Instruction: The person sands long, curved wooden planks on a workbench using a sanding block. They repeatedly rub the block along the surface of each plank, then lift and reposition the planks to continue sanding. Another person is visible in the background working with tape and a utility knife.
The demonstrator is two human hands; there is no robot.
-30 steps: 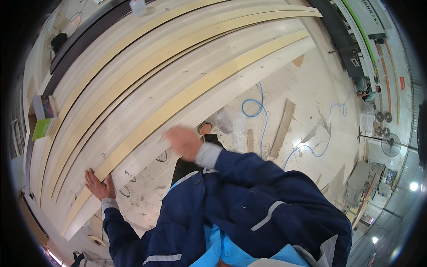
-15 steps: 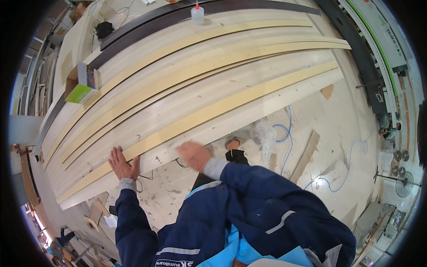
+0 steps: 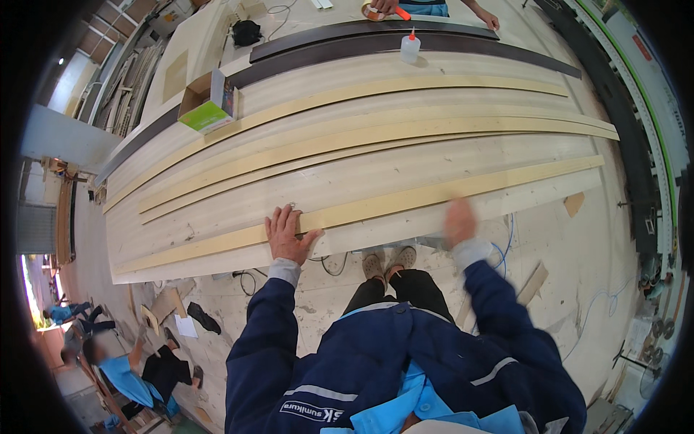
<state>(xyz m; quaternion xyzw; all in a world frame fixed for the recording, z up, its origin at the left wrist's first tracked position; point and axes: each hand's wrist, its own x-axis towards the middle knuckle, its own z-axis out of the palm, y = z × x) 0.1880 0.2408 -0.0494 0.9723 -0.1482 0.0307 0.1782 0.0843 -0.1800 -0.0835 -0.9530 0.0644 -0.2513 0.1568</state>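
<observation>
A long pale-yellow strip (image 3: 383,207) lies along the near edge of a cream board surface (image 3: 361,170). My left hand (image 3: 288,235) rests on this strip left of its middle, fingers spread. Farther right, my right hand (image 3: 460,223) is at the strip's near edge, smeared by motion; its fingers cannot be made out. Beyond the near strip lie more long yellow strips (image 3: 347,144), roughly side by side.
An open green-and-white box (image 3: 206,108) stands at the far left of the boards. A red-tipped clear bottle (image 3: 410,49) stands by dark long boards (image 3: 376,40). Across the table, another person's hand (image 3: 384,6) holds a tape roll (image 3: 372,11). A person (image 3: 126,372) sits at lower left.
My right hand has swept to the right along the near strip. My left hand stays on the strip. The view has shifted, and another person's hands now show at the far side.
</observation>
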